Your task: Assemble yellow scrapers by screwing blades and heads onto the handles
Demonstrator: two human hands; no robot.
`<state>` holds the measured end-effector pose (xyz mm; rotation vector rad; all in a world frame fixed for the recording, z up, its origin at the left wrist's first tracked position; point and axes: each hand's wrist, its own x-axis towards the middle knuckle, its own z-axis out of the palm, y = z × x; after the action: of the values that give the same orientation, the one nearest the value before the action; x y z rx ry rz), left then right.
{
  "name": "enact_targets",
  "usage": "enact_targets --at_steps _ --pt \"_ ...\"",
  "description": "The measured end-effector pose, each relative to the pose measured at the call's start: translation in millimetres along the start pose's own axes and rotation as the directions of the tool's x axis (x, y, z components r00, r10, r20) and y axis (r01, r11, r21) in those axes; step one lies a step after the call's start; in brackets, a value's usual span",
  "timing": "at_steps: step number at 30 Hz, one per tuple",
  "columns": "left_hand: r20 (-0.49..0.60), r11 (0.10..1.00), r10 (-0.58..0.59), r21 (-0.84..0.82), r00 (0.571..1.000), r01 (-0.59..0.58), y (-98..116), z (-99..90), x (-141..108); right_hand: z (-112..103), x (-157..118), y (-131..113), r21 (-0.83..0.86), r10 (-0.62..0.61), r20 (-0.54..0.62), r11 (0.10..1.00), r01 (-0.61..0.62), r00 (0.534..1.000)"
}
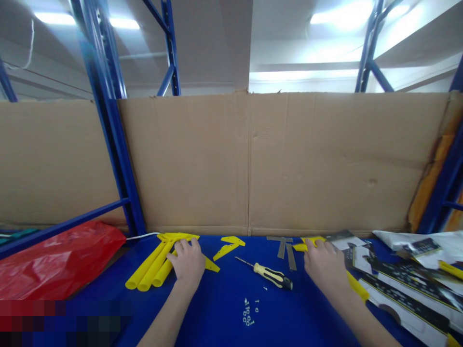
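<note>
My left hand point(188, 262) is closed over the upper ends of several yellow tubes point(146, 264), its thumb and fingers around one of them. Flat yellow angled pieces with holes point(229, 245) lie just right of that hand, and one pointed piece point(212, 265) shows beside its wrist. At the right, my right hand point(325, 265) has its fingers bent over a yellow plastic piece point(299, 247), mostly covered by the hand. Thin grey strips point(291, 257) lie to its left. Between the hands rests a screwdriver point(271, 274) with a cream and black handle.
Small screws and nuts point(247, 313) are scattered on the blue table point(217, 313). Black-and-white cardboard packages point(408, 303) pile up at right, with a yellow part point(358, 286) among them. A red plastic bag point(65, 260) lies left; a cardboard wall point(195, 164) stands behind.
</note>
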<state>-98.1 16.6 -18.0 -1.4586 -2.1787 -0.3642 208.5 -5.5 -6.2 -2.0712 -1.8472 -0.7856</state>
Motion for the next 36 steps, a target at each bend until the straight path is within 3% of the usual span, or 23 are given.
enact_targets --at_steps 4,10,19,27,36 --pt "0.065 0.998 -0.062 0.009 0.996 0.062 -5 3.0 1 -3 -4 -8 0.037 -0.052 0.009 0.998 0.052 0.999" --pt "0.101 1.000 0.005 -0.012 0.995 -0.004 -7 -4.3 3 -10 -5 -15 0.112 -0.108 0.111 0.989 0.096 0.988" --pt "0.158 0.999 0.040 0.010 0.987 -0.042 -8 -18.0 5 1 -13 -21 0.300 -0.252 0.197 0.936 0.187 0.948" --pt "0.090 0.998 0.070 0.000 0.994 -0.070 3 -26.2 3 -3 -11 -21 0.342 -0.216 0.231 0.931 0.129 0.949" --pt "0.007 0.977 0.212 -0.036 0.977 -0.211 11 -23.7 3 -2 -11 -18 0.214 -0.130 0.276 0.974 0.071 0.952"
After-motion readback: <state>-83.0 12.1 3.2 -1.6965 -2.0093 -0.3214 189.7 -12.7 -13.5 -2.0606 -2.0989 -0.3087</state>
